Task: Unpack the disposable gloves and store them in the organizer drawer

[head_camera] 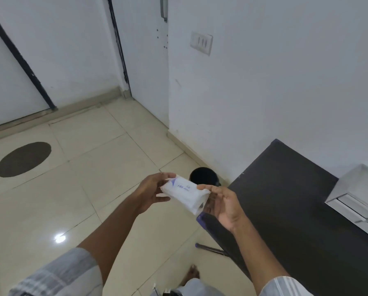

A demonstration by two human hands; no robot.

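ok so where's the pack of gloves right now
In the head view, the glove pack is held in mid-air between the left hand and right hand, left of the dark table and just in front of the black bin.

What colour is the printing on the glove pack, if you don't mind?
Blue on a white glove pack, seen from the head camera.

Organizer (357,201) cut by right edge; glove pack (185,194) print blurred.

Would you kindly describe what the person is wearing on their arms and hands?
Both hands, left hand and right hand, are bare: no gloves, rings or watch visible. Forearms are uncovered. The left sleeve is grey with a faint check; the right sleeve is grey with pale stripes.
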